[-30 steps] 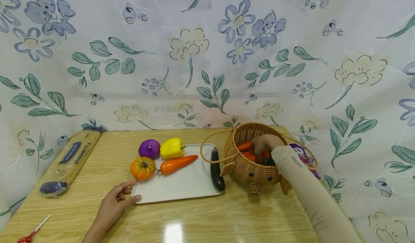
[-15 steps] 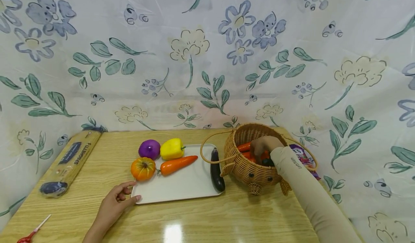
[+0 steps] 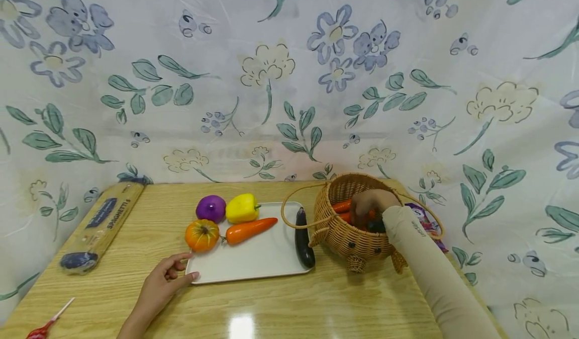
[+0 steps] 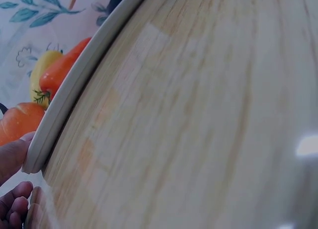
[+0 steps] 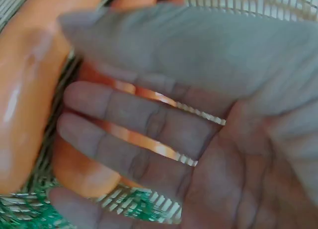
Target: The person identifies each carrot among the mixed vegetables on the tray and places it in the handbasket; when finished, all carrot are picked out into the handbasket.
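Two hands: left hand grips white tray at its near-left corner, thumb on rim; right hand inside wicker basket, fingers straight, spread over orange vegetables. Basket beside tray's right end, on worktop.

White tray touching left fingers; beyond them orange pumpkin streaked yellow, purple onion, yellow pepper, orange carrot; tan woven-pattern basket around right fingers, orange vegetables beside them; cloth behind white, blue-green floral
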Demonstrator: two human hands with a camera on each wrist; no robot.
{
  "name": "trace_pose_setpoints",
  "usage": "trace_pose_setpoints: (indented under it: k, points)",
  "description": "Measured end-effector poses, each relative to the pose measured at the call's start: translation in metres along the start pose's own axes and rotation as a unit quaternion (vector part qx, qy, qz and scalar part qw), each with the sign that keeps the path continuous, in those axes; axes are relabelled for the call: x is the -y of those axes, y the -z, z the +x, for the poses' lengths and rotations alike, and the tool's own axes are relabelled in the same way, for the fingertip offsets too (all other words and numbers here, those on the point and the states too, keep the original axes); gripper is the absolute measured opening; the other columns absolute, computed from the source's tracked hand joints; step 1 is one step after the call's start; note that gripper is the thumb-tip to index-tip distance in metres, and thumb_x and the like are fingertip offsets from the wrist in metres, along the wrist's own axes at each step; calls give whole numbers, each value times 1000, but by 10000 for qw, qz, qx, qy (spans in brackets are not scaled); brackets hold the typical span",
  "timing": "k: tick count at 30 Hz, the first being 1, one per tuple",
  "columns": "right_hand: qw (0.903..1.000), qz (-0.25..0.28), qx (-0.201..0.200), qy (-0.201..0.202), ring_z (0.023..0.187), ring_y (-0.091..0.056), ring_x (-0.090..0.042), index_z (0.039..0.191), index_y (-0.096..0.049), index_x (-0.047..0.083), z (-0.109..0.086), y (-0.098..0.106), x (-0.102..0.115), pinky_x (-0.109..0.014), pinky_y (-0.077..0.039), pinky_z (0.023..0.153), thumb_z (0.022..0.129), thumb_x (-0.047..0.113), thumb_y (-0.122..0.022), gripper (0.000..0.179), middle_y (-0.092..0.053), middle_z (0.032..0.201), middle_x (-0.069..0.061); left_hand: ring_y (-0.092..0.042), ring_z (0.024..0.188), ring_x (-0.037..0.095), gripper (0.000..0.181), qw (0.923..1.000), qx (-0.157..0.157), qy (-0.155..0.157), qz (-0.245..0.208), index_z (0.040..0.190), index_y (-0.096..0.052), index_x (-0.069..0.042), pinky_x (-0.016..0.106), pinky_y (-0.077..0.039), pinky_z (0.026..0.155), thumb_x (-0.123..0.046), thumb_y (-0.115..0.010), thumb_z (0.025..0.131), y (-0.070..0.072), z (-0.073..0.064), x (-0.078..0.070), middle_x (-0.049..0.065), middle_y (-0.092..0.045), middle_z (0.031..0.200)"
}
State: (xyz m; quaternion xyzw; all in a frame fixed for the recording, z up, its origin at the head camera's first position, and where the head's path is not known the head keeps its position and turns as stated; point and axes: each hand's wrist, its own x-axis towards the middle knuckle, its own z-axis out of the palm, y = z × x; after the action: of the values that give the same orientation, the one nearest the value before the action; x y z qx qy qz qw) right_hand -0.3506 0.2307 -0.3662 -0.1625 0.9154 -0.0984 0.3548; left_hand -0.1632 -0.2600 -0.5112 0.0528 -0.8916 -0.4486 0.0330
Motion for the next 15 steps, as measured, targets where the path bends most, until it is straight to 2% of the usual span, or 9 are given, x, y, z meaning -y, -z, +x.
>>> trace_pose_setpoints:
  k: [4, 7, 11, 15]
  points:
    - [9982, 339, -378, 318, 94, -66, -23, 106, -75, 8, -13, 16, 4, -42, -58, 71, 89, 12, -69, 18, -70, 105, -7, -44, 85, 9, 55, 10000, 11, 41, 47, 131, -63, -10, 22, -39, 73, -35, -79, 85, 0, 0, 0, 5, -56, 106]
    - [9942, 444, -832, 523, 96, -66, -27, 112, -71, 5, -26, 30, 14, -41, -58, 73, 93, 22, -68, 26, -69, 105, -9, -44, 85, 9, 56, 9999, 23, 104, 88, 131, -63, -9, 22, -39, 73, -36, -79, 85, 1, -1, 0, 5, -56, 106]
    - [9815, 717, -1593, 788, 83, -65, -24, 107, -70, 1, -42, 39, 40, -34, -55, 69, 94, 27, -67, 29, -69, 98, -14, -44, 85, 9, 57, 9999, 45, 112, 98, 131, -63, -8, 22, -39, 72, -36, -79, 85, 1, -1, -1, 6, -56, 106]
    - [9663, 863, -2197, 1027, 76, -67, -22, 108, -71, 0, -49, 34, 69, -34, -55, 68, 94, 28, -67, 31, -71, 104, -18, -44, 85, 9, 56, 10000, 35, 53, 63, 131, -63, -9, 21, -39, 73, -35, -79, 85, -1, 0, -2, 6, -56, 106]
